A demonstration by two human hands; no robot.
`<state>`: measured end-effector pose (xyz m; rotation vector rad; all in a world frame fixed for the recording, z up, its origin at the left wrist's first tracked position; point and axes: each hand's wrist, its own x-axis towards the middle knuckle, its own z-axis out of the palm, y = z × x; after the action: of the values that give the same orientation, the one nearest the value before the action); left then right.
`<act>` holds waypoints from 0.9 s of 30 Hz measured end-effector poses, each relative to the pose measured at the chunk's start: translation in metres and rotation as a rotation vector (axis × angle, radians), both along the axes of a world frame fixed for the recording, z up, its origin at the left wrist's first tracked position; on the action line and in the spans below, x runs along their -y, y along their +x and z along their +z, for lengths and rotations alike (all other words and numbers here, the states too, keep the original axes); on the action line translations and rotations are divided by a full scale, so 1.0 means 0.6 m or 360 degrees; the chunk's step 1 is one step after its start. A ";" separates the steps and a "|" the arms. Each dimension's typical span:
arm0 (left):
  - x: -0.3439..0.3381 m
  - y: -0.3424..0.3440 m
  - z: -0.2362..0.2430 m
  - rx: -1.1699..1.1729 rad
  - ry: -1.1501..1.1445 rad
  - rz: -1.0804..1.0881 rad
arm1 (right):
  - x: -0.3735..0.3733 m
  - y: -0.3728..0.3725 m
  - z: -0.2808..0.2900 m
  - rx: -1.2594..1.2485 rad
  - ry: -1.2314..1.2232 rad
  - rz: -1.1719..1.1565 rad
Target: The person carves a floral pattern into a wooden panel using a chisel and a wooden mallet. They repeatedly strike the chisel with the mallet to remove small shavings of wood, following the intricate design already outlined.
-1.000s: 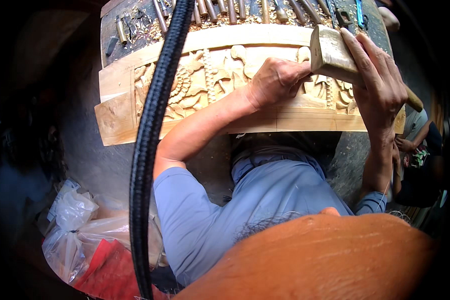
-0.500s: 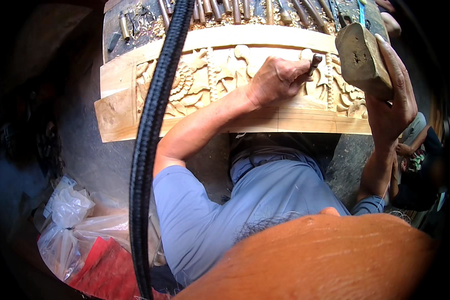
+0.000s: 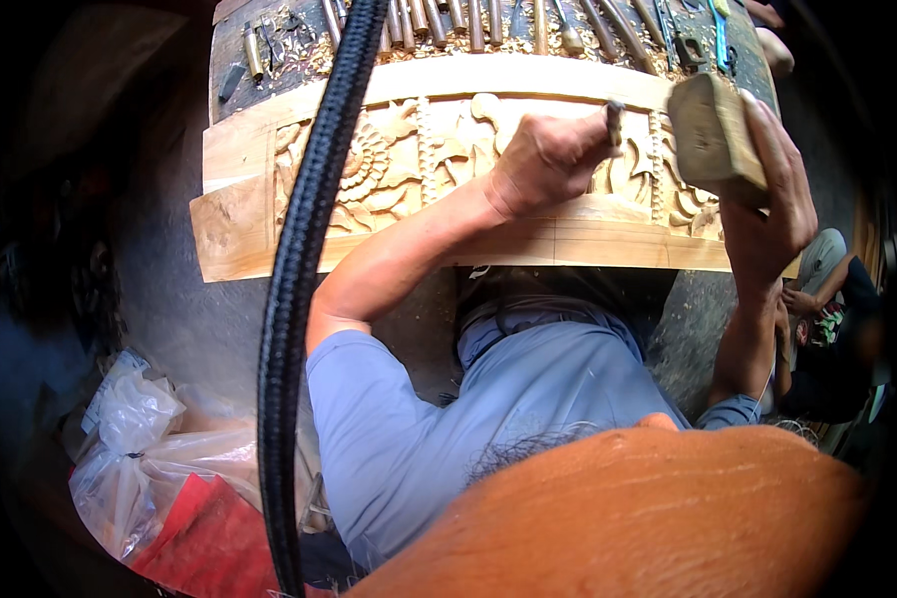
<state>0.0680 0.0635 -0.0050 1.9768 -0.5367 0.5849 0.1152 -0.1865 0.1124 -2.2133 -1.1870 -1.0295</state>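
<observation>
My left hand is closed round a carving chisel, whose dark handle end pokes up past the thumb. Its blade is hidden by the fist, which rests over the right half of a pale wooden panel. Flowers, leaves and beaded strips are carved in relief along that panel. On the right, my right hand grips a blocky wooden mallet, raised beside the chisel's end and apart from it. The mallet's handle is hidden in the palm.
Several chisels lie in a row among shavings on the workbench behind the panel. A thick black braided cable crosses the view at left. A tied plastic bag and red cloth lie lower left. Another person's arm shows at right.
The mallet has come down slightly, its head tilting, with my right hand lower and a little further left. The chisel's end has shifted slightly left and stands more upright.
</observation>
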 end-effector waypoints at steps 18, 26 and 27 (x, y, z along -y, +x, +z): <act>0.006 0.005 -0.024 0.0009 -0.0069 -0.0153 | 0.009 -0.008 -0.011 -0.0067 -0.0044 0.0100; 0.012 0.004 -0.015 0.0114 0.0080 -0.0056 | 0.017 -0.010 0.005 -0.0211 0.0113 0.0172; 0.015 0.005 -0.014 0.0156 0.0081 -0.0041 | 0.024 -0.008 0.001 -0.0369 0.0258 0.0206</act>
<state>0.0707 0.0544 -0.0135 1.9940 -0.6422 0.6604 0.1106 -0.2011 0.1133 -2.0372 -1.0870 -0.7652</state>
